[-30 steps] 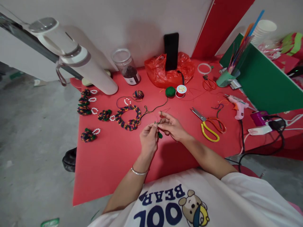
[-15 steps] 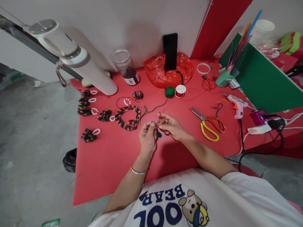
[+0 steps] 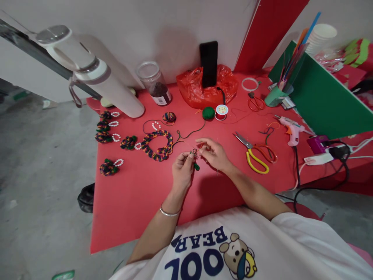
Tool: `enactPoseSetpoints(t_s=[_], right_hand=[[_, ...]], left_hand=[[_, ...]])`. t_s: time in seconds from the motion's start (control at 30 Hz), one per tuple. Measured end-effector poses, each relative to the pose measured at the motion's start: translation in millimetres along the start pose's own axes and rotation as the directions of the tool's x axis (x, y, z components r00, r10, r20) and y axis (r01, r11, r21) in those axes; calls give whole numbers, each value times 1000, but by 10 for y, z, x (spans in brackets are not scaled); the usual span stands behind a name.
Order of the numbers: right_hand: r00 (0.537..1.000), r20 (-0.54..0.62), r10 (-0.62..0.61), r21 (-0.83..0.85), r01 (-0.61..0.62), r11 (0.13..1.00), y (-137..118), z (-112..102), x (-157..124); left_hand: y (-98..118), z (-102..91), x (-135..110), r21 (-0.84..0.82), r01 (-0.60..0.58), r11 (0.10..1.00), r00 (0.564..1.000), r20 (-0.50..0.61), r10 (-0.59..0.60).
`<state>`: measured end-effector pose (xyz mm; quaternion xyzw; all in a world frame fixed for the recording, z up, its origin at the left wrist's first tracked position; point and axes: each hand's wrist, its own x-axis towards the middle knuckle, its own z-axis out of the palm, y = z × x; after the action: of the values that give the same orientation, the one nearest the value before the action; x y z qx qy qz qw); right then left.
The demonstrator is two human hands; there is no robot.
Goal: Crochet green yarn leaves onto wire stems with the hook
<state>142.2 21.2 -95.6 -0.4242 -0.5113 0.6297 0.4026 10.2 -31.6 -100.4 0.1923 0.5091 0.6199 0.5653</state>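
Over the middle of the red table, my left hand (image 3: pixel 183 168) is closed in a pinch on a small piece of green yarn work (image 3: pixel 196 167). A dark green lump of it hangs below my fingertips. Just to its right, my right hand (image 3: pixel 215 155) is closed, thumb and fingers pinching a thin red thread (image 3: pixel 199 145) beside a small tangle of loops. Fine detail between the fingertips is too small to make out. Left of my hands lies a multicoloured crocheted loop (image 3: pixel 151 137), with yarn trailing toward a green yarn ball (image 3: pixel 208 113).
Several yarn bunches with pearl-bead loops (image 3: pixel 108 167) lie on the left. Behind stand a tall flask (image 3: pixel 119 91), a jar (image 3: pixel 159 87) and a phone (image 3: pixel 209 64). To the right are a thread spool (image 3: pixel 221 112), scissors (image 3: pixel 253 152), a glue gun (image 3: pixel 292 130) and a power strip (image 3: pixel 317 159).
My right hand has shifted slightly right and turned, its fingertips parting a little from my left hand's. My left hand stays almost in place, still pinching the green yarn piece.
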Motion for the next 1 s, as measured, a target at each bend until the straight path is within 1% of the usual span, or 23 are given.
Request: enactPoseSetpoints(t_s=[0.03,0.1,0.17,0.23,0.3,0.33,0.4,0.53,0.7,0.83,0.9,0.93,0.97,1.0], right_hand=[[997,81,-1,-22,3,1000,-6,-16,-3],[973,226,40,-72,-24,997,-6,-37,-5],[958,285,39,-127,-3,992,0,-46,-2],[956,289,-43,-181,98,979,4,-53,7],[951,272,-143,-246,213,946,5,-62,15],[948,265,-177,-284,252,925,6,-68,17],[946,251,-204,-343,284,895,8,-77,17],[963,205,-177,-351,241,905,6,-78,9],[974,184,-135,-286,184,940,-17,-66,14],[975,185,-121,-326,177,929,-36,-120,7],[968,228,-101,-407,189,894,-66,-187,-3],[966,242,-85,-473,194,860,-88,-221,-5],[970,234,-72,-556,194,809,-115,-247,1],[977,202,-67,-647,184,740,-148,-260,17]], left_hand=[[7,-10,-1,-3,-3,1000,1000,9,3],[32,-29,-3,-8,-18,1000,999,28,18],[72,-49,-2,-5,-20,1000,998,52,20],[120,-73,2,5,14,1000,997,72,-14],[163,-100,9,12,68,998,994,86,-69],[178,-113,12,13,93,996,991,94,-94],[192,-133,16,13,118,993,987,109,-119],[153,-139,14,27,97,995,989,106,-99],[49,-158,16,58,-14,998,996,87,9],[-14,-209,23,113,-66,991,991,122,52],[-30,-215,12,153,-75,985,988,144,53],[-33,-208,3,180,-69,981,987,157,41],[-34,-196,-9,214,-57,975,985,174,19],[-34,-179,-21,258,-46,965,982,190,-4]])
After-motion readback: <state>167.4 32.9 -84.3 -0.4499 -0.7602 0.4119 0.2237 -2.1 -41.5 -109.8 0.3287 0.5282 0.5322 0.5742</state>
